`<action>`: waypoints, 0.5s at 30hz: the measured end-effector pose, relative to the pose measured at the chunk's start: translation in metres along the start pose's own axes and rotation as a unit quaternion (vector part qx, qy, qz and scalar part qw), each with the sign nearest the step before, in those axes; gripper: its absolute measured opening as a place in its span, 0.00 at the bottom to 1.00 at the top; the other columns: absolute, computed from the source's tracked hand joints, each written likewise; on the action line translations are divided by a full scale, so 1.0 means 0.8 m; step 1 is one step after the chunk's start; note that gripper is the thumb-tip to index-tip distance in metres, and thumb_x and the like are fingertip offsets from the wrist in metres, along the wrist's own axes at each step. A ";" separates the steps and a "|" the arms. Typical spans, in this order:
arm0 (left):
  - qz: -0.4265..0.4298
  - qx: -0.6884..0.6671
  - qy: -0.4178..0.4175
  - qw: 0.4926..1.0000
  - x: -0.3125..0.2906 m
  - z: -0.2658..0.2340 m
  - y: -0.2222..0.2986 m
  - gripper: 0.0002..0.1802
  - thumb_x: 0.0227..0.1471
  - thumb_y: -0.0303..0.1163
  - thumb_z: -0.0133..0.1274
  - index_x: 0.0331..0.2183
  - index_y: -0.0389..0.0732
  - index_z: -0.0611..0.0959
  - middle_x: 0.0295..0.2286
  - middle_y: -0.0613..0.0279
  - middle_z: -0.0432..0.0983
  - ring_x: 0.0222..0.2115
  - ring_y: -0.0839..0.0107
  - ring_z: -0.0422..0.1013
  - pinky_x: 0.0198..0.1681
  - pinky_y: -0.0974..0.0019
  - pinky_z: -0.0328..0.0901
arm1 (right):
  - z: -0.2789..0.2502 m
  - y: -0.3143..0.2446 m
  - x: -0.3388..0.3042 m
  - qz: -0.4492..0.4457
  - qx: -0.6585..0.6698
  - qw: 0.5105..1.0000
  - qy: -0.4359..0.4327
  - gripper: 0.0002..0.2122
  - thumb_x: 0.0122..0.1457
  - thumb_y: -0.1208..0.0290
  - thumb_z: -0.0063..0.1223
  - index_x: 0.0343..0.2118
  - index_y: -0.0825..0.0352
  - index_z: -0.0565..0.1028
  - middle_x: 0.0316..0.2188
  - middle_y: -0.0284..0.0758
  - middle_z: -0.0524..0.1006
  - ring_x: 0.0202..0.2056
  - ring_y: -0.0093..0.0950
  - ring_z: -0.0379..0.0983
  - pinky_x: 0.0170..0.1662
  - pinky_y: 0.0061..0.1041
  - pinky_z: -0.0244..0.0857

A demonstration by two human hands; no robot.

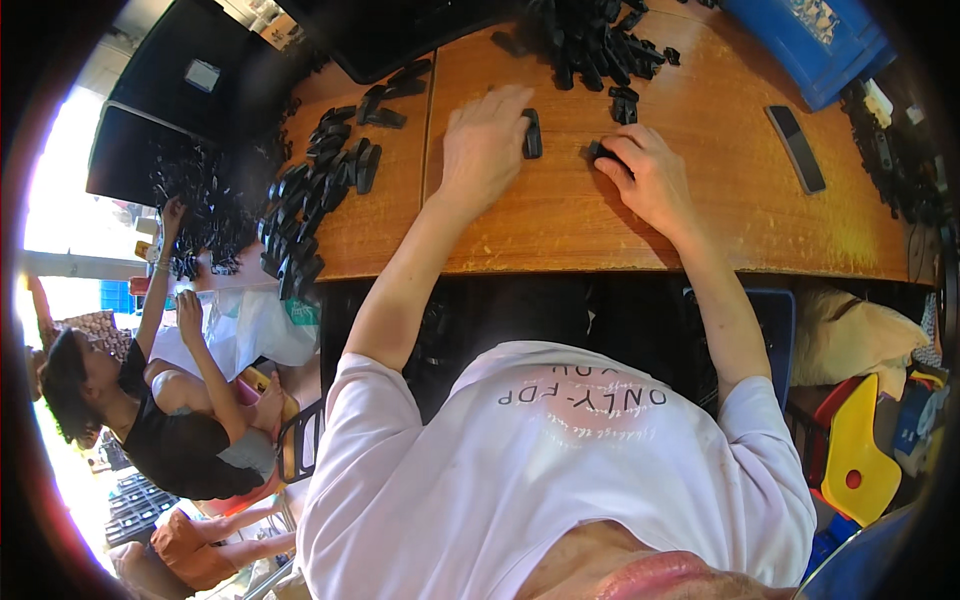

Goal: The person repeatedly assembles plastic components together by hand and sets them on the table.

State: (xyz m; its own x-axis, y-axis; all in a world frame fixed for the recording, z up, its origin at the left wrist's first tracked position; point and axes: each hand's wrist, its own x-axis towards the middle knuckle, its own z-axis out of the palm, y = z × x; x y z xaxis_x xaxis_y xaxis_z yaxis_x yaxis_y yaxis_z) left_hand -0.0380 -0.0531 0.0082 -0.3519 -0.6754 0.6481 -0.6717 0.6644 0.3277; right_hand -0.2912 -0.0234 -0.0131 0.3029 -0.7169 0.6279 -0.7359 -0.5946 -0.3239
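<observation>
My left hand (485, 143) is over the wooden table (760, 215), its fingers stretched forward and slightly blurred. An elongated black plastic part (532, 135) lies at its fingertips; I cannot tell whether they touch it. To the right, my right hand (648, 178) has its thumb and index finger closed on a small black plastic piece (599, 151), partly hidden by the fingers. Just beyond the right hand lie a few more black parts (624, 104). A heap of similar black parts (590, 45) covers the far middle of the table.
More black parts (325, 175) spread along the table's left side. A black tray (390, 35) and a blue bin (815, 45) stand at the far edge. A phone-like dark slab (795, 150) lies at right. Another person (190, 420) sits at left, reaching toward a dark pile.
</observation>
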 end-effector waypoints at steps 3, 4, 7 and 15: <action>-0.056 0.110 -0.026 0.992 -0.011 -0.005 0.018 0.18 0.57 0.23 0.57 0.50 0.40 0.84 0.46 0.57 0.83 0.47 0.51 0.76 0.56 0.51 0.65 | 0.006 0.009 -0.002 0.003 0.019 1.000 -0.010 0.09 0.57 0.70 0.67 0.39 0.66 0.83 0.36 0.36 0.80 0.42 0.39 0.78 0.42 0.37 0.74; -0.057 0.088 -0.034 0.994 -0.015 -0.002 0.018 0.18 0.56 0.24 0.58 0.50 0.41 0.85 0.44 0.57 0.83 0.46 0.52 0.77 0.55 0.52 0.65 | 0.007 0.010 -0.002 0.003 0.020 1.000 -0.013 0.09 0.57 0.70 0.67 0.39 0.66 0.83 0.36 0.36 0.80 0.42 0.39 0.78 0.42 0.37 0.74; -0.044 0.036 -0.082 0.995 -0.013 -0.005 0.010 0.18 0.54 0.25 0.61 0.48 0.42 0.86 0.42 0.56 0.84 0.45 0.53 0.77 0.54 0.54 0.66 | 0.003 0.011 0.001 0.034 0.093 0.995 -0.012 0.09 0.57 0.70 0.67 0.39 0.66 0.83 0.36 0.36 0.81 0.40 0.39 0.79 0.41 0.36 0.73; -0.071 -0.122 -0.124 0.982 -0.017 -0.002 0.022 0.20 0.51 0.21 0.62 0.48 0.41 0.87 0.41 0.54 0.85 0.43 0.55 0.79 0.50 0.56 0.71 | -0.010 0.010 0.008 -0.030 0.118 0.989 -0.085 0.09 0.57 0.71 0.67 0.39 0.66 0.83 0.35 0.37 0.81 0.38 0.40 0.78 0.40 0.36 0.72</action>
State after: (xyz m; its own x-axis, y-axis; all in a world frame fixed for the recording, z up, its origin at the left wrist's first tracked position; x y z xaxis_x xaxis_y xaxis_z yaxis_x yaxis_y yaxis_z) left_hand -0.0438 -0.0319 0.0066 -0.4343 -0.8034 0.4073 -0.5591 0.5950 0.5774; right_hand -0.3000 -0.0297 -0.0059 0.4544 -0.7161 0.5298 -0.5570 -0.6926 -0.4584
